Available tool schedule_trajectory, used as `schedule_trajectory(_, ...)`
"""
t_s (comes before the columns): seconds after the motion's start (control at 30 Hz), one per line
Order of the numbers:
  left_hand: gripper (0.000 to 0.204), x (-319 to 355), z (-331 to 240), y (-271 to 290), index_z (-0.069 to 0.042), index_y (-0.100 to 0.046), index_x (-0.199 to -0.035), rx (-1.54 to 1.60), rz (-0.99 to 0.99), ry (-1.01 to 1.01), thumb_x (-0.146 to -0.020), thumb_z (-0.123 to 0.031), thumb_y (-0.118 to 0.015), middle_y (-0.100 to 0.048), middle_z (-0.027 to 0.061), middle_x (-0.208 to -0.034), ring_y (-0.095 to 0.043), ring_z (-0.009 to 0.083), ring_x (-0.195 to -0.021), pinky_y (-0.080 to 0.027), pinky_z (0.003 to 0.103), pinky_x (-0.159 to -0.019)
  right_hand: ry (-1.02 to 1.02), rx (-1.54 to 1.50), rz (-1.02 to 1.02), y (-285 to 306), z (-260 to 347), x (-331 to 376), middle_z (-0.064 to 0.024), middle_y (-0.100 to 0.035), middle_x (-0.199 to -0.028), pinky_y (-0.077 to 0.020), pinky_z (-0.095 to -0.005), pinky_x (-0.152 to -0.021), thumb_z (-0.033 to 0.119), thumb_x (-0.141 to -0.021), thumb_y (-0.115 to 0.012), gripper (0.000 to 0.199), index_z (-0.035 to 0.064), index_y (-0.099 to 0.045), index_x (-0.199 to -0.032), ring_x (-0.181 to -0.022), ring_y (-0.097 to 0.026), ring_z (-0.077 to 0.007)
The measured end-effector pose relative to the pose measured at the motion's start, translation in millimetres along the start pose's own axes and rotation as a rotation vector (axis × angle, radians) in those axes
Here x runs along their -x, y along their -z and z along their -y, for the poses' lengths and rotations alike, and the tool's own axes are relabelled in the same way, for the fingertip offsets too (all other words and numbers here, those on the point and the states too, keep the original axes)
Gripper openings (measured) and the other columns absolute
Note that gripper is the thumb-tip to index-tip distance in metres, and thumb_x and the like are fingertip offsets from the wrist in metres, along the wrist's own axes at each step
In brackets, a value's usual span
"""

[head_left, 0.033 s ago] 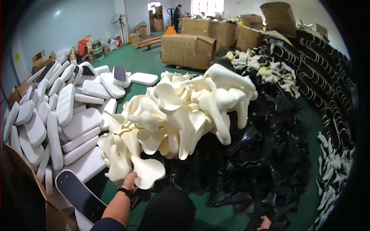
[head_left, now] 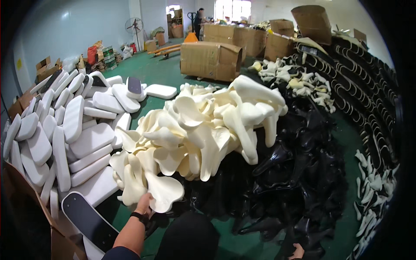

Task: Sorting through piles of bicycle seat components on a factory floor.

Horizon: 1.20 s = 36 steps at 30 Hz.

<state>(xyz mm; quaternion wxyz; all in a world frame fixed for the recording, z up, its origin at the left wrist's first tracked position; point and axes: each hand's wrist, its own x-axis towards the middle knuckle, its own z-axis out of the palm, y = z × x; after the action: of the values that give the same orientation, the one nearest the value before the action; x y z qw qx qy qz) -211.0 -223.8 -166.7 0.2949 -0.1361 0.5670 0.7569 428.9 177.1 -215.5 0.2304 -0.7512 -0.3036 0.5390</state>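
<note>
My left hand (head_left: 144, 205), with a dark band at the wrist, is closed on the lower edge of a cream saddle-shaped foam piece (head_left: 165, 193). That piece lies at the near end of a heap of similar cream pieces (head_left: 190, 113), its broad rounded end toward me. Low in the picture, my right hand (head_left: 297, 251) shows only in part, beside glossy black saddle-shaped pieces (head_left: 299, 173). Most of its fingers are hidden, and whether it holds anything does not show.
White padded boards (head_left: 93, 138) are piled on the left, beside an open carton (head_left: 34, 208). A dark-faced board (head_left: 90, 221) lies near my left arm. Large cartons (head_left: 210, 60) and an orange pallet jack (head_left: 190, 37) stand farther back, near another person (head_left: 198, 21). Black looped parts (head_left: 359, 82) line the right.
The cream foam piece at my left hand has turned slightly, its upper part swinging a little left. My left hand keeps its grip, and my right hand stays almost where it was.
</note>
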Motion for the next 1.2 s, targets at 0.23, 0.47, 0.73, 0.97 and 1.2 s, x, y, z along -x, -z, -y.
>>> schedule_trajectory(0.23, 0.045, 145, -119, -128, 0.0, -0.051, -0.124, 0.468, 0.543, -0.331, -0.082, -0.015, -0.051, -0.059, 0.0149, -0.12, -0.056, 0.0307, -0.113, -0.045, 0.043, -0.098, 0.286, -0.553, 0.281, -26, 36, 112, -0.0131, -0.063, -0.093, -0.0515, -0.0368, -0.075, 0.015, -0.09, -0.053, 0.023, -0.0037, -0.061, -0.1, -0.086, -0.061, -0.0261)
schedule_trajectory(0.47, 0.061, 191, -132, -225, 0.002, -0.043, -0.133, 0.295, 0.8, -0.083, -0.089, -0.04, -0.046, -0.057, 0.0199, -0.125, -0.058, 0.0342, -0.111, -0.045, 0.045, -0.099, 0.132, -0.928, 0.543, -18, 58, 211, -0.0144, -0.065, -0.103, -0.0474, -0.0421, -0.091, 0.018, -0.089, -0.057, 0.028, -0.0035, -0.061, -0.106, -0.099, -0.06, -0.0293)
schedule_trajectory(0.73, 0.055, 244, -11, -297, 0.0, -0.045, -0.131, 0.166, 0.952, 0.452, -0.093, -0.04, -0.046, -0.058, 0.0171, -0.123, -0.057, 0.0312, -0.112, -0.043, 0.043, -0.101, 0.756, -0.615, 0.14, -12, 84, 285, -0.0207, -0.061, -0.113, -0.0442, -0.0443, -0.094, 0.012, -0.083, -0.06, 0.025, -0.0036, -0.062, -0.104, -0.104, -0.057, -0.0367)
schedule_trajectory(0.97, 0.057, 234, 66, -312, -0.015, -0.025, -0.14, -0.149, 0.975, 0.148, -0.099, -0.054, -0.035, -0.044, 0.0098, -0.133, -0.049, 0.0218, -0.119, -0.041, 0.041, -0.101, 1.322, 0.16, 0.102, -49, 96, 348, -0.0299, -0.06, -0.107, -0.0437, -0.0505, -0.089, 0.011, -0.091, -0.053, 0.026, -0.009, -0.06, -0.105, -0.1, -0.055, -0.0479)
schedule_trajectory(1.2, 0.06, 241, 66, -309, -0.01, -0.029, -0.138, -0.063, 0.942, 0.23, -0.099, -0.056, -0.031, -0.041, 0.0131, -0.135, -0.041, 0.0212, -0.123, -0.033, 0.037, -0.105, 1.588, 0.391, 0.039, -108, 86, 365, -0.0274, -0.058, -0.095, -0.0444, -0.0492, -0.079, 0.014, -0.091, -0.055, 0.028, -0.0078, -0.06, -0.107, -0.088, -0.054, -0.046)
